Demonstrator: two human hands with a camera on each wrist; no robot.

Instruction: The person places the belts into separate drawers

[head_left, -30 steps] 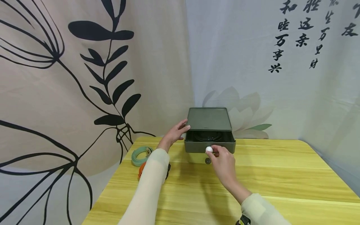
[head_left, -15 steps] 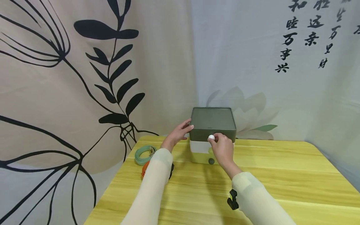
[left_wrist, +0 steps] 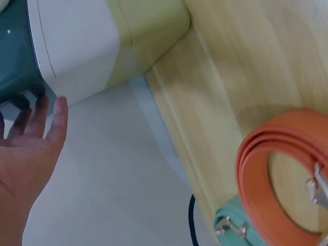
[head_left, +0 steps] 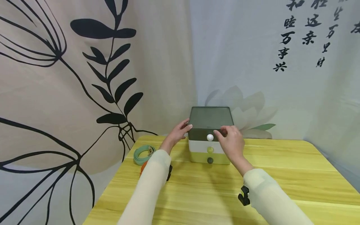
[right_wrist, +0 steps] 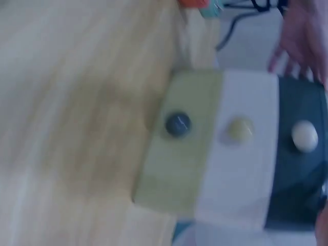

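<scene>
A small three-tier drawer box (head_left: 211, 117) stands at the back of the table with all its drawers closed. Its dark green top drawer (head_left: 198, 134) has a white knob (head_left: 210, 137). Below come a white drawer (head_left: 198, 147) with a yellow-green knob (head_left: 210, 150) and a yellow-green drawer (head_left: 198, 157) with a dark knob (head_left: 210, 160). My left hand (head_left: 177, 132) touches the upper left side of the box with extended fingers. Just right of the white knob, my right hand (head_left: 232, 142) hovers before the top drawer, thumb and fingers apart and holding nothing.
On the table's left side lie a coiled green belt (head_left: 137, 160) and a coiled orange belt (left_wrist: 251, 169), partly hidden by my left sleeve (head_left: 153, 181) in the head view. A printed curtain (head_left: 166, 68) hangs close behind the table (head_left: 281, 175).
The top drawer, open with a dark coil inside a second ago, has been pushed shut. My right hand has let go of the white knob and moved right. My left hand stays at the box.
</scene>
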